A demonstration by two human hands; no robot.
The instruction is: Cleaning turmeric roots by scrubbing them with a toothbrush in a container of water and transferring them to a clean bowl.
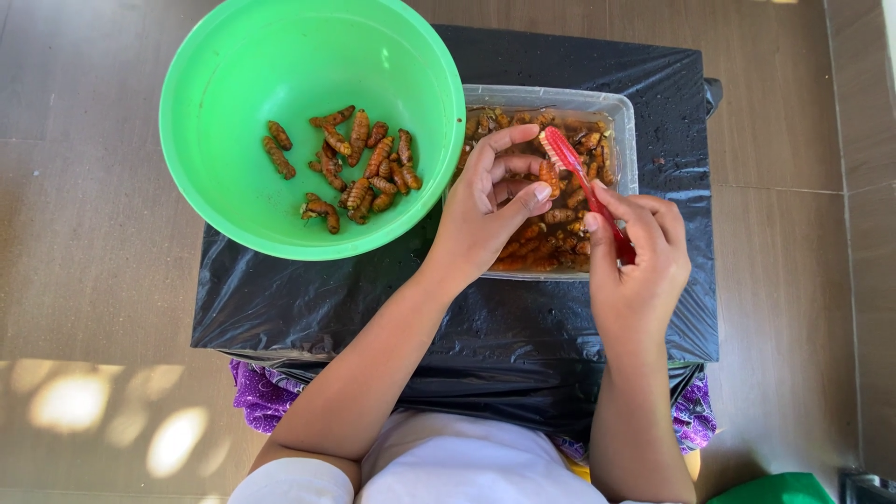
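From the head view, my left hand (490,201) pinches one small orange-brown root piece (550,175) between thumb and fingertips, over the clear tub (621,112) of the same pieces. My right hand (639,252) is clenched on a red toothbrush (586,191), bristles touching that piece. I'd judge short strokes away from the pinch work best, turning the piece slowly. Brushed-looking pieces lie in the green bowl (215,121), left of the grip.

The bowl (233,140) of grubs (350,168) sits left of, perhaps touching, the grub-filled tray (623,112).
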